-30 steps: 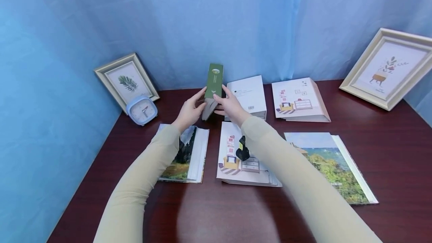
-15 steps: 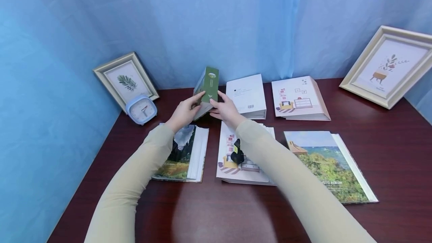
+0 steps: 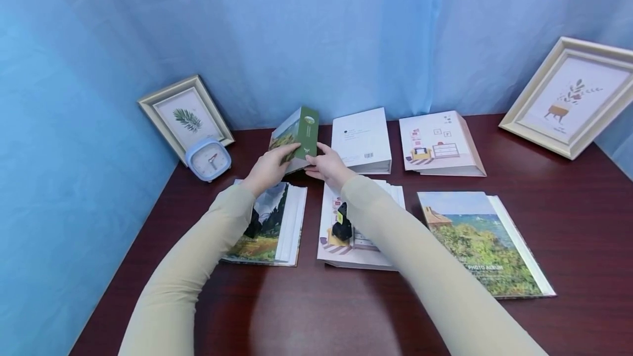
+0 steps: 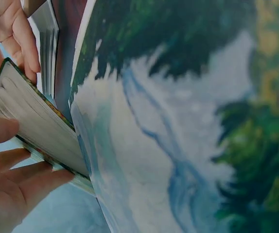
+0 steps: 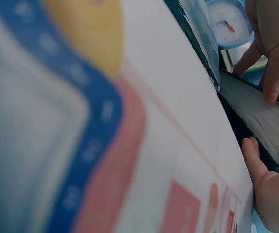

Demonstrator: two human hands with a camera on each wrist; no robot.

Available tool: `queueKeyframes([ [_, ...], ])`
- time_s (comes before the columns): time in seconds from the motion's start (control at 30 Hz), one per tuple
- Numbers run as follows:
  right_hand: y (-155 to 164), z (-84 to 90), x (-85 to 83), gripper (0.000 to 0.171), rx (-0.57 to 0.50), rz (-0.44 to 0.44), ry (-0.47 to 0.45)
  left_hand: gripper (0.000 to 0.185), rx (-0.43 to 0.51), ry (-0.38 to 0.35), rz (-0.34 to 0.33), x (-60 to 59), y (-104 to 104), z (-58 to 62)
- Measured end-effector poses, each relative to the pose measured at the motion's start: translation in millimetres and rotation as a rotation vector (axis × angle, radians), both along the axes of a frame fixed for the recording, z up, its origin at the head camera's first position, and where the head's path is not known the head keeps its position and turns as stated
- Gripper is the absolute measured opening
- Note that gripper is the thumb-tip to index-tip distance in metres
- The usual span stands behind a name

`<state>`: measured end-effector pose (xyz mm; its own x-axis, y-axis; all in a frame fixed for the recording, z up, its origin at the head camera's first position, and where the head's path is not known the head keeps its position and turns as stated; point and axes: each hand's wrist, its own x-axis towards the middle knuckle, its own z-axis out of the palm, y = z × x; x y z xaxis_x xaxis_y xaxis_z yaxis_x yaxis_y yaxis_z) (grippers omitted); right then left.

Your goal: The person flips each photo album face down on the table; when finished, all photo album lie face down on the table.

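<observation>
A photo album (image 3: 309, 128) with a green spine and a landscape cover leans at the back left of the dark table. My left hand (image 3: 269, 168) grips it, fingers over the cover and thumb at the page edges. From the other side my right hand (image 3: 330, 166) holds the lower spine corner between thumb and fingers. In the left wrist view the album's page block (image 4: 37, 107) shows between both hands. The right wrist view has the same pages (image 5: 261, 116), with the left hand (image 5: 275, 43) above and the right hand (image 5: 275, 196) below.
Nearby lie a landscape album (image 3: 267, 249), a white album (image 3: 363, 136), two illustrated albums (image 3: 442, 144) (image 3: 333, 254) and another landscape album (image 3: 487, 251). A blue clock (image 3: 209, 161) stands before a picture frame (image 3: 183, 117); another frame (image 3: 568, 98) leans at right.
Both hands have lowered and turned the green-spined album, shifting it slightly left. Its landscape cover, hidden a second ago, now faces up to the left.
</observation>
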<state>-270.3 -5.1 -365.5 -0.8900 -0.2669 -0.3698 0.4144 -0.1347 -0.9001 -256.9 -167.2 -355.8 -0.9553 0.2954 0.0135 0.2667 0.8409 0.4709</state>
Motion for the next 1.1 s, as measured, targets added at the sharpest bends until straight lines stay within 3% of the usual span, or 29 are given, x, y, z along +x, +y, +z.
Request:
queueKeyframes([
  [0.3,1.1,-0.8,0.4,0.067,-0.037,0.014,-0.058,0.051,-0.164,0.002,0.008,0.3,2.2,0.9],
  [0.63,-2.0,-5.6,-4.0,0.063,-0.068,0.014,-0.114,0.05,-0.22,-0.002,0.001,-2.5,0.7,-3.4],
  [1.1,-1.3,-9.6,-3.4,0.063,-0.092,0.025,-0.118,0.05,-0.296,-0.024,0.009,-6.0,3.7,-5.0],
])
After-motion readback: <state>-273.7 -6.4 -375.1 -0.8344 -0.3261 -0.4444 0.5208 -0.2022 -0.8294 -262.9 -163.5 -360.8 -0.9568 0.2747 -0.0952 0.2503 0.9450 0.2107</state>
